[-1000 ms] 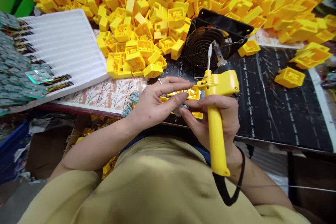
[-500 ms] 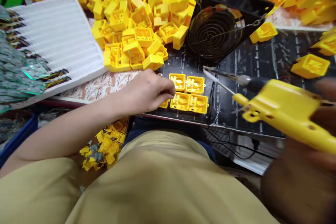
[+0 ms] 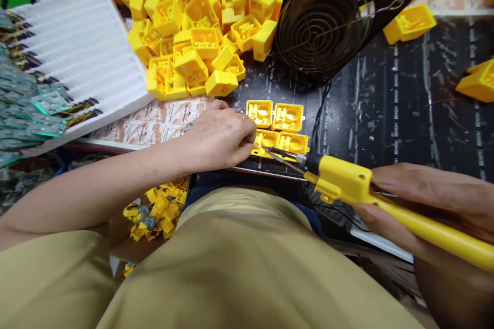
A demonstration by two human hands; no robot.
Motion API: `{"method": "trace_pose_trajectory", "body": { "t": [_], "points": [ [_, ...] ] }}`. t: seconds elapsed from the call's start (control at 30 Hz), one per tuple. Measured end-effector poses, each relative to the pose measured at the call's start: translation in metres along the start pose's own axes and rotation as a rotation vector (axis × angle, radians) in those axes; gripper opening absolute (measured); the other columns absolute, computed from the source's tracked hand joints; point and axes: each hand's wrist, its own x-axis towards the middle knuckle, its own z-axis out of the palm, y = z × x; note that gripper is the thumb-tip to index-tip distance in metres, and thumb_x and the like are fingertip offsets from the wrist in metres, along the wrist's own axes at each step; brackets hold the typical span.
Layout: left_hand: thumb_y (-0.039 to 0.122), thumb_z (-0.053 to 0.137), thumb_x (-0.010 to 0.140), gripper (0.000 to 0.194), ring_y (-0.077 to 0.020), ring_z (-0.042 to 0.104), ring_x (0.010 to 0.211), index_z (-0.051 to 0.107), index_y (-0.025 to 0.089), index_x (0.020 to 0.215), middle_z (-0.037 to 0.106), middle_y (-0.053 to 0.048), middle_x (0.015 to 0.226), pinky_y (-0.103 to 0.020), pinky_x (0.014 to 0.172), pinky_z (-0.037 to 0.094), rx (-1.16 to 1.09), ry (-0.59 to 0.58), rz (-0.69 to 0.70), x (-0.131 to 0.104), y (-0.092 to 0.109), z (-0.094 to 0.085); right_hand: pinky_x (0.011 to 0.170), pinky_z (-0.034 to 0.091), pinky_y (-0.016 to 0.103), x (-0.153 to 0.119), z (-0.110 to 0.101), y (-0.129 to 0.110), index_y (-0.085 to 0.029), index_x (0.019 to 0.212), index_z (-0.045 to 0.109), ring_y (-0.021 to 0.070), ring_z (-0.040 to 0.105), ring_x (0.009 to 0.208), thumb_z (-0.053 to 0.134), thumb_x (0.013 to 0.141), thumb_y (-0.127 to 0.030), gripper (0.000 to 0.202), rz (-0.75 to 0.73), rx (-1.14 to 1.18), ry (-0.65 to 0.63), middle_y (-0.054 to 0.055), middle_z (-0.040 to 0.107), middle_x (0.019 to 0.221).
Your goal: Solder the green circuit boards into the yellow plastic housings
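Observation:
My right hand is wrapped around a yellow soldering gun with a thin metal feed tube beside its hot tip. Its tip reaches the lower-left one of the small open yellow plastic cases, which lie hollow side up in two rows on the bench. At the left end of these cases, my left hand rests with its fingers curled and pressed together. What those fingers pinch, if anything, is hidden behind the hand.
A heap of yellow cases covers the back of the bench. Beside it stands a black fan. At left, a white ribbed tray bears wired circuit boards. Below the bench edge is a pile of yellow pieces.
My right hand has brought the soldering gun left and down, from beside the cases to the lower row. My left hand stays at the cases. The view has shifted slightly.

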Motion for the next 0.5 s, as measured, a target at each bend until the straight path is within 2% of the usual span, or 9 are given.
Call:
{"method": "trace_pose_trajectory", "body": {
  "t": [0.1,0.17,0.33,0.43,0.5],
  "points": [
    [0.023,0.051,0.08,0.019,-0.0156,0.058,0.068,0.067,0.018,0.072,0.067,-0.002,0.068,-0.036,0.081,0.034,-0.002,-0.002,0.014,0.001,0.001,-0.001,0.046,0.055,0.015,0.012,-0.003,0.015,-0.023,0.1,0.063,0.0123,0.067,0.062,0.073,0.087,-0.026,0.017,-0.303,0.022,-0.165,0.004,0.068,0.079],
    [0.023,0.051,0.08,0.019,-0.0157,0.058,0.068,0.067,0.019,0.072,0.067,-0.002,0.068,-0.036,0.081,0.035,-0.016,0.003,0.008,0.002,0.001,-0.002,0.046,0.054,0.013,0.019,-0.004,0.021,-0.021,0.098,0.061,0.0117,0.067,0.062,0.073,0.087,-0.024,0.016,-0.416,0.01,-0.176,0.004,0.068,0.078],
    [0.023,0.049,0.08,0.021,-0.016,0.057,0.068,0.066,0.019,0.07,0.066,-0.002,0.068,-0.036,0.081,0.035,-0.009,-0.002,0.01,0.003,0.002,-0.002,0.049,0.055,0.014,0.025,-0.003,0.02,-0.02,0.095,0.061,0.011,0.067,0.066,0.077,0.084,-0.02,0.02,-0.428,0.001,-0.198,0.004,0.068,0.079],
    [0.023,0.05,0.079,0.02,-0.017,0.057,0.069,0.065,0.018,0.067,0.065,-0.003,0.067,-0.037,0.081,0.035,0.018,-0.015,0.016,0.005,0.003,-0.001,0.054,0.054,0.012,0.025,-0.004,0.02,-0.022,0.094,0.063,0.0087,0.067,0.068,0.068,0.093,-0.029,0.008,-0.443,-0.049,-0.226,0.004,0.069,0.081],
    [0.023,0.05,0.078,0.019,-0.0178,0.058,0.069,0.065,0.018,0.066,0.065,-0.003,0.066,-0.038,0.081,0.035,0.036,-0.027,0.014,0.007,0.004,-0.001,0.06,0.055,0.013,0.025,-0.004,0.021,-0.024,0.09,0.064,0.0076,0.067,0.068,0.062,0.097,-0.034,0.012,-0.431,-0.075,-0.225,0.003,0.069,0.08]
  ]
}}
